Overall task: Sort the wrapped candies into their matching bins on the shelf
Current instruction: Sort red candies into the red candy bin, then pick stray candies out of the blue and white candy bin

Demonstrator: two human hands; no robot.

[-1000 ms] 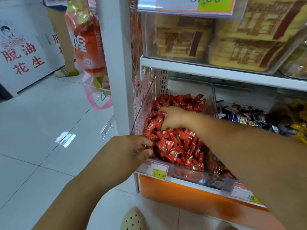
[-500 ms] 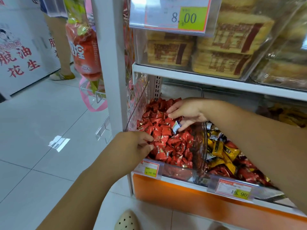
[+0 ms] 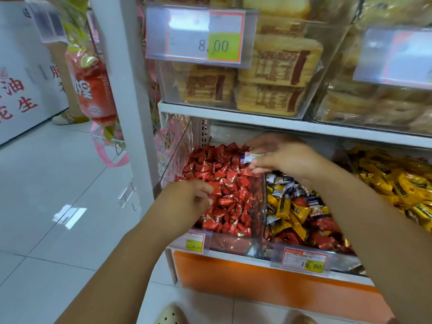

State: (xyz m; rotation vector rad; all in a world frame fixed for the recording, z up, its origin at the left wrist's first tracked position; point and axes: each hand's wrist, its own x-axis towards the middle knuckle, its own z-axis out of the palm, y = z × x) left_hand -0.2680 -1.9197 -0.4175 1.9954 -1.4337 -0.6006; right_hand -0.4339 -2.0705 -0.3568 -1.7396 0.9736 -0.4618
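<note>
Candy in a white-and-blue wrapper is pinched in the fingertips of your right hand, with fingers above and below it and its left end poking out past them. You hold it in the air over the back right corner of the clear bin of red candies, close to the wall beside the middle bin. Your left hand rests on the red candies near that bin's front left corner. Its fingers are curled down into the pile, and you cannot tell whether they hold a piece. The middle bin, just right of the red one, holds mixed candies in yellow, red and white-and-blue wrappers, and your right forearm crosses above it. Farther right, a third bin is filled with yellow candies. Small price tags are clipped to the front edges of the bins, above the orange base of the unit. On the white shelf overhead stand clear boxes of tan wrapped biscuits, behind a large price tag reading 8.00. To the left of the shelf post hangs a red bag over the pale tiled floor, and another person's leg shows behind it.
</note>
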